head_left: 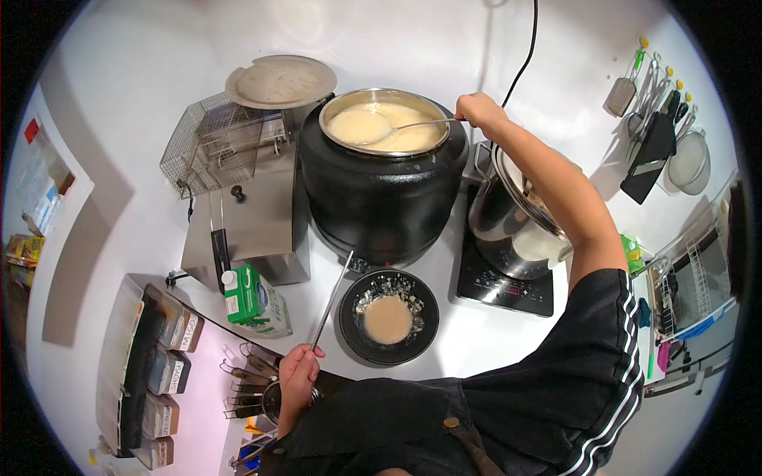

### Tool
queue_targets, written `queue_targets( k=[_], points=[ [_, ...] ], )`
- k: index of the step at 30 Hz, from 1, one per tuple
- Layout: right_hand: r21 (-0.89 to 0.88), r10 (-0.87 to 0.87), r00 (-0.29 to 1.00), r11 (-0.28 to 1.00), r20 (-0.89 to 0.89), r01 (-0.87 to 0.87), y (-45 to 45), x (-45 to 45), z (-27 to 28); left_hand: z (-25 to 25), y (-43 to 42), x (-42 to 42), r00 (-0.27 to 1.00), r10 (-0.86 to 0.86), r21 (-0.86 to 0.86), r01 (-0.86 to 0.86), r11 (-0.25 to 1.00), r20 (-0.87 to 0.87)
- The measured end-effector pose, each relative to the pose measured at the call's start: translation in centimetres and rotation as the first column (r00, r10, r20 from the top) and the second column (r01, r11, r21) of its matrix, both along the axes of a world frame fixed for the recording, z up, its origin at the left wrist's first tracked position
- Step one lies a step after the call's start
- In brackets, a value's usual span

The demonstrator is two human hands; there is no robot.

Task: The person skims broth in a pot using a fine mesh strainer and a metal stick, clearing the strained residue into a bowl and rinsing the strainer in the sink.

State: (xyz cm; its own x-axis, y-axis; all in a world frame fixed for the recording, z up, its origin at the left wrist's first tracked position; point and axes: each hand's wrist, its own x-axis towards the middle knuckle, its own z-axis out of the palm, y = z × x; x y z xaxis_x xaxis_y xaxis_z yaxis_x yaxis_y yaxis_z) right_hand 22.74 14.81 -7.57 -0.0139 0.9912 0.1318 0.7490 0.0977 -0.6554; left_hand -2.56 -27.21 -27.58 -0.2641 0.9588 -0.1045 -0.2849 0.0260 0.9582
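My right hand (480, 113) is closed round the handle of a metal ladle (429, 124). The ladle's bowl rests in pale, creamy broth (405, 111) inside a black soup kettle (381, 198). My left hand (300, 374) grips a long, thin metal utensil (333, 301), whose tip points up toward the kettle's base. Its lower end is hidden, so I cannot tell its kind. Right of that utensil stands a black bowl (349, 337) holding light-brown liquid (387, 319) and chopped white and green bits round it.
A lidded steel pot (508, 238) stands on an induction cooker (476, 289) at right. Left are a steel fryer (246, 230), wire basket (210, 143), round lid (282, 82) and green-and-white carton (258, 301). Labelled containers (168, 371) line the lower left; utensils (659, 135) hang on the right wall.
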Motion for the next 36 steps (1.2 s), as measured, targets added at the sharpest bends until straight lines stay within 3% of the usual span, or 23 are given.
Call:
queue_targets(
  k=[3,10,18,21,25,29,31,33,34,35,36],
  points=[
    [-0.037,0.026,0.987,0.999,0.160,-0.020,0.3,0.2,0.2,-0.1,-0.1,-0.1,1.000,-0.014,-0.002,0.014,1.000,-0.013],
    [-0.023,0.014,0.985,1.000,0.174,-0.010,-0.2,0.2,0.7,0.2,-0.3,0.1,1.000,-0.015,0.007,0.015,1.000,-0.022],
    [-0.016,-0.004,1.000,1.000,0.030,0.004,-0.4,0.1,0.7,0.0,-0.5,0.1,1.000,-0.008,0.033,0.008,0.999,-0.015],
    [-0.047,0.011,0.994,0.999,0.113,-0.006,0.3,0.4,0.6,-0.2,-0.5,0.0,1.000,-0.009,0.032,0.010,0.999,-0.022],
    [-0.025,-0.008,0.995,1.000,0.095,0.010,0.5,0.7,0.6,0.0,-0.6,-0.1,1.000,-0.025,0.007,0.025,1.000,-0.006],
    [-0.013,-0.018,0.995,1.000,0.103,0.020,-0.6,0.8,1.7,3.2,-1.0,-0.6,1.000,-0.016,-0.075,0.017,0.997,0.012],
    [-0.015,-0.034,0.993,0.999,0.117,0.036,-0.9,1.1,2.0,4.7,-1.0,-1.9,0.953,0.055,-0.031,-0.067,0.997,-0.298],
    [0.017,-0.025,0.985,1.000,0.170,0.023,-0.9,1.5,2.0,7.4,-0.3,-2.9,0.836,0.198,0.164,-0.131,0.978,-0.512],
    [0.013,-0.024,0.985,1.000,0.170,0.022,-1.1,1.7,2.1,10.4,-0.2,-3.0,0.789,0.195,0.106,-0.164,0.981,-0.583],
    [0.017,-0.021,0.987,1.000,0.159,0.018,-1.4,1.8,2.2,11.8,0.2,-3.9,0.715,0.212,0.133,-0.166,0.977,-0.666],
    [0.023,-0.019,0.989,1.000,0.149,0.016,-1.7,2.0,2.3,12.8,1.1,-4.6,0.546,0.329,0.282,-0.172,0.944,-0.770]
  ],
)
